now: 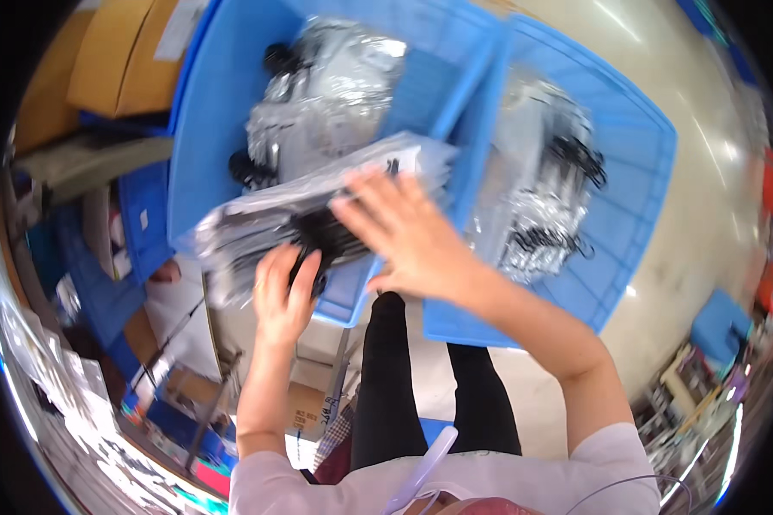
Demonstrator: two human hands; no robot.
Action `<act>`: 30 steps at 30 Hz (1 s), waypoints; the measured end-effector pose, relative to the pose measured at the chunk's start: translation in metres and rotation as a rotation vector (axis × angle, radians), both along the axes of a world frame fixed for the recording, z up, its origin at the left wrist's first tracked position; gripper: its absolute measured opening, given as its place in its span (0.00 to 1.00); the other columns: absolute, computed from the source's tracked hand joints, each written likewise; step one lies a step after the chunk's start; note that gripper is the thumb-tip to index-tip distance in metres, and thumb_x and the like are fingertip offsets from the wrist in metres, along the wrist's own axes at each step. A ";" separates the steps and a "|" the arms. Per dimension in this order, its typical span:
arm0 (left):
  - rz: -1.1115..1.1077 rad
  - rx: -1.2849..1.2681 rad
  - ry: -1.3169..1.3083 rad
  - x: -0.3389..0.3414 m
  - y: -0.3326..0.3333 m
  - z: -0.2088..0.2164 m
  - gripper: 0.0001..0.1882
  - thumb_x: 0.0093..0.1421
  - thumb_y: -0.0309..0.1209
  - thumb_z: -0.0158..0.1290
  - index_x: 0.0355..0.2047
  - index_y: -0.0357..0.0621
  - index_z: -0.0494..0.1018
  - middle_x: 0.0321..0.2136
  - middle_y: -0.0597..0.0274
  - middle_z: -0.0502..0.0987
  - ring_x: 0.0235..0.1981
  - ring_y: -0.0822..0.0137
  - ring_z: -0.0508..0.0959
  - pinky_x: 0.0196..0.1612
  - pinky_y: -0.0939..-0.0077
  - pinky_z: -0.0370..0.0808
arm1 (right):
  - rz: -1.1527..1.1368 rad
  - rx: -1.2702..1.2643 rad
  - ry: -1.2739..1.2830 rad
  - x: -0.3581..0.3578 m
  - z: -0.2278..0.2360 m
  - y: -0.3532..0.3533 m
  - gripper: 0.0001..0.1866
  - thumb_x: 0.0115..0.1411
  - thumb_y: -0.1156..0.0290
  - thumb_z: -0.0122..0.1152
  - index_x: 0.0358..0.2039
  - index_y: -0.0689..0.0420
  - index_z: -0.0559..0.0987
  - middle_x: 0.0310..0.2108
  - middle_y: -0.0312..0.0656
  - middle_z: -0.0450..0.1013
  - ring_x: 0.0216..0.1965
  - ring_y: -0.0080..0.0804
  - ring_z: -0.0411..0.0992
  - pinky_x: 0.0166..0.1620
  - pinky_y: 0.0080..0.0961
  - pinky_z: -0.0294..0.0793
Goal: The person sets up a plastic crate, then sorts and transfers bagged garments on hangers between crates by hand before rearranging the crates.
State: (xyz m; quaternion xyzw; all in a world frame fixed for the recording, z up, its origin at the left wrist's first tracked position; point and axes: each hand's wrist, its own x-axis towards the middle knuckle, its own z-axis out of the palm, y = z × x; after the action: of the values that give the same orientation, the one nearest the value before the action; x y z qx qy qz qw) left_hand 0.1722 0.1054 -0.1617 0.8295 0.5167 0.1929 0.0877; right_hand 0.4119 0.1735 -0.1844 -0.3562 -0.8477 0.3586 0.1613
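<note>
A thick stack of flat, clear plastic packs [240,225] with dark contents lies tilted across the near rim of the left blue crate [199,146]. My left hand [282,296] is closed on its near edge, fingers bent around a black part [318,236] whose kind is blurred. On top of the stack rests my right hand [412,236], open, with fingers spread and the thumb apart. Behind it, shiny plastic-wrapped packs [339,77] with black ends lie inside the left crate. Whatever is under the stack is hidden.
Beside it, a second blue crate [636,163] on the right holds more clear packs [532,206] with black hook-like parts. Brown cardboard boxes [116,64] stand at the far left. My legs are close to the crates' near edges. Shelving and assorted goods line the lower left.
</note>
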 end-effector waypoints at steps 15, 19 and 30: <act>-0.776 0.056 -0.370 0.279 -0.001 0.173 0.18 0.49 0.25 0.64 0.43 0.51 0.80 0.43 0.61 0.74 0.48 0.56 0.77 0.50 0.57 0.83 | -0.717 -0.253 -0.095 0.232 0.200 -0.152 0.41 0.51 0.70 0.68 0.66 0.53 0.64 0.37 0.43 0.74 0.34 0.42 0.77 0.32 0.35 0.76; -0.842 0.146 -0.449 0.339 -0.007 0.108 0.19 0.46 0.24 0.60 0.42 0.43 0.81 0.42 0.58 0.74 0.48 0.53 0.77 0.48 0.63 0.84 | -0.887 -0.276 -0.196 0.264 0.154 -0.189 0.39 0.52 0.72 0.67 0.65 0.54 0.64 0.34 0.43 0.75 0.30 0.41 0.76 0.32 0.34 0.75; -1.022 -0.006 -0.405 0.430 -0.028 0.049 0.20 0.41 0.24 0.59 0.39 0.38 0.82 0.41 0.55 0.75 0.49 0.51 0.78 0.47 0.65 0.83 | -1.133 -0.360 0.207 0.313 0.047 -0.248 0.35 0.52 0.73 0.69 0.61 0.51 0.70 0.43 0.48 0.78 0.33 0.47 0.77 0.32 0.35 0.75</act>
State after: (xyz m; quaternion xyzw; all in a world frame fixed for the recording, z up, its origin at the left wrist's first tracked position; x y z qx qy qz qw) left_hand 0.6017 0.0777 -0.1124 0.9209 0.0214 0.2801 0.2703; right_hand 0.7247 -0.0743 -0.1374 -0.7374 -0.4319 0.3874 0.3460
